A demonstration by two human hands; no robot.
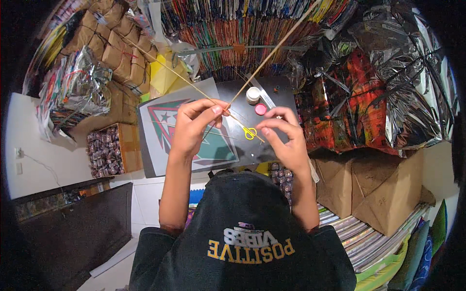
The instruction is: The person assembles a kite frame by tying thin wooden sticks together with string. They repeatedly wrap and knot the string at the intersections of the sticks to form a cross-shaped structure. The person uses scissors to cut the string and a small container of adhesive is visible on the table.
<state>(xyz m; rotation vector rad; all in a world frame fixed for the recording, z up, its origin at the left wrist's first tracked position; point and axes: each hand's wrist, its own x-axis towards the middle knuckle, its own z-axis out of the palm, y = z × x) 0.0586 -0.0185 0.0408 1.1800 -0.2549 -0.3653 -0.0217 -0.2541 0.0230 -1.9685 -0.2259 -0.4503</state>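
My left hand (196,121) pinches two thin bamboo sticks (274,51) where they cross above the table. One long stick runs to the upper right; the other slants from the upper left down toward my right hand. My right hand (289,138) is beside the stick's lower end, its thumb and index fingertip close together; whatever is between them is too fine to make out. Beneath my hands lies a pale sheet (208,89) with a green, red and dark star design. Yellow-handled scissors (250,136) rest on the dark table (286,89), partly behind the stick.
A white jar (253,94) and a pink lid (260,109) stand beside a metal ruler (264,94). Dense colourful bundles (233,53) line the back. Wrapped packages (121,56) are stacked left, above an open box (128,148). Plastic-covered bundles (354,97) crowd the right.
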